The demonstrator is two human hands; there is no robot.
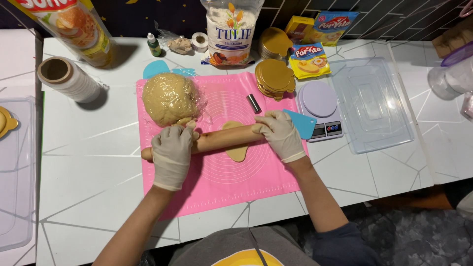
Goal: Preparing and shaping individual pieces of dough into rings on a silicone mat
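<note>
A wooden rolling pin [224, 138] lies across a small flattened piece of dough [237, 151] on a pink silicone mat [217, 182]. My left hand [171, 155], in a pale glove, presses down on the pin's left end. My right hand [281, 135], also gloved, presses on its right end. The dough shows above and below the pin. A large lump of dough wrapped in clear film [169, 98] rests on the mat's far left corner, just beyond my left hand.
A kitchen scale [320, 111] and a blue scraper [301, 123] sit right of the mat, then a clear plastic lid [370, 103]. Gold round boards [274, 79], a flour bag [229, 32], yellow packets [308, 60], a small metal piece [253, 103] and a film roll [69, 79] lie behind.
</note>
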